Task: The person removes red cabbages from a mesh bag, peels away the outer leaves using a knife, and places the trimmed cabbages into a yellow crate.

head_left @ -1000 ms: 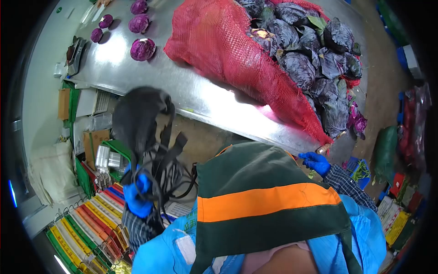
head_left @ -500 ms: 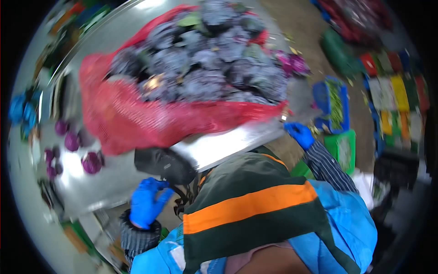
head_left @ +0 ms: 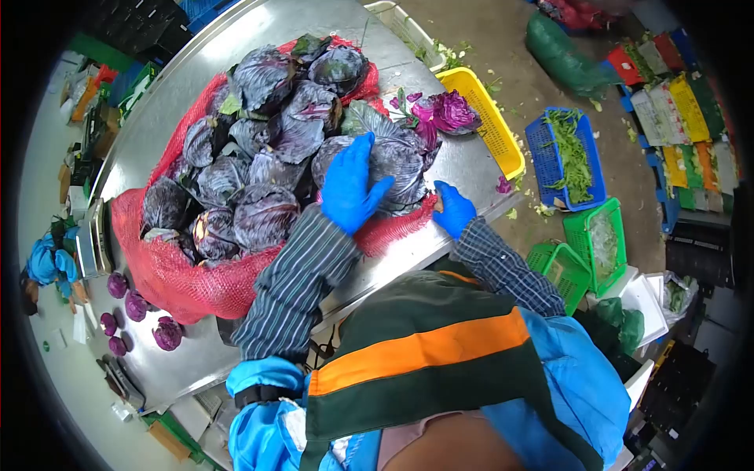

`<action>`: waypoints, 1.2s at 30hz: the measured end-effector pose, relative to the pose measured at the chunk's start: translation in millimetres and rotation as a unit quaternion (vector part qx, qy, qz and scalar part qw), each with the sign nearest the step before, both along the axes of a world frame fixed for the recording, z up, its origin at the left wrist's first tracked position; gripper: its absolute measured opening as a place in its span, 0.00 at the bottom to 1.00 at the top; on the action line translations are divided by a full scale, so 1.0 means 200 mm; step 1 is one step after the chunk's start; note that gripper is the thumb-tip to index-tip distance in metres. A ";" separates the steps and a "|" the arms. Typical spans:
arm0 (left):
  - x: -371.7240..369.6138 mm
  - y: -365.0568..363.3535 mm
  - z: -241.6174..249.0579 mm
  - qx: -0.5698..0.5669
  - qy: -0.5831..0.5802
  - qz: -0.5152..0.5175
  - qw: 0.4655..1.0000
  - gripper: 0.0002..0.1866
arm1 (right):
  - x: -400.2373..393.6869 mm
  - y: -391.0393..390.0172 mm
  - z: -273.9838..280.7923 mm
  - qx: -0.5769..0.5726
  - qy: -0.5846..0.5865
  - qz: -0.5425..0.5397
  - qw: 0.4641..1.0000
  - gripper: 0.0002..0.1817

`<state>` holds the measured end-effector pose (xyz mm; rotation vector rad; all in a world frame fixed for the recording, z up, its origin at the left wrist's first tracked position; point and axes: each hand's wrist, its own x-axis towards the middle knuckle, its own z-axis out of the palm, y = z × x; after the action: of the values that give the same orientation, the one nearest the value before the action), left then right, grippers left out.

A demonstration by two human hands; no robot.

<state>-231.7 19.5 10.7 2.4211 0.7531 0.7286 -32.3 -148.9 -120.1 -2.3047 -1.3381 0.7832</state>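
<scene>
A heap of red cabbages (head_left: 267,220) with dark purple outer leaves lies in an opened red mesh sack (head_left: 181,279) on a metal table. My left hand (head_left: 353,188), in a blue glove, rests on a large leafy cabbage (head_left: 400,169) at the heap's right side, fingers stretched and thumb apart. Close by, at the sack's edge, my blue-gloved right hand (head_left: 455,210) has its fingers curled; a small bit shows at the fingertips, too small to name. Bright purple trimmed leaves (head_left: 454,112) lie beyond that cabbage.
Several small peeled cabbages (head_left: 167,334) sit on the metal table (head_left: 424,249) at left. A yellow crate (head_left: 491,125) stands against its right edge. On the floor are a blue crate of green trimmings (head_left: 601,188), green crates (head_left: 624,259) and a green sack (head_left: 550,51).
My left hand has moved from the table's front edge up and right onto the cabbage. My right hand has shifted left toward the same cabbage. The view has turned, bringing the yellow crate into sight.
</scene>
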 end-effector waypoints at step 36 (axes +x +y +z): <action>0.23 -0.15 -0.42 -0.142 0.028 -0.007 0.989 0.47 | 0.66 0.45 -0.15 0.027 0.141 -0.133 0.981 0.20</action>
<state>-186.2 -11.1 -73.5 2.1937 0.8018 0.5101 100.1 -58.3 -149.7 -2.1715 -0.8954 0.9281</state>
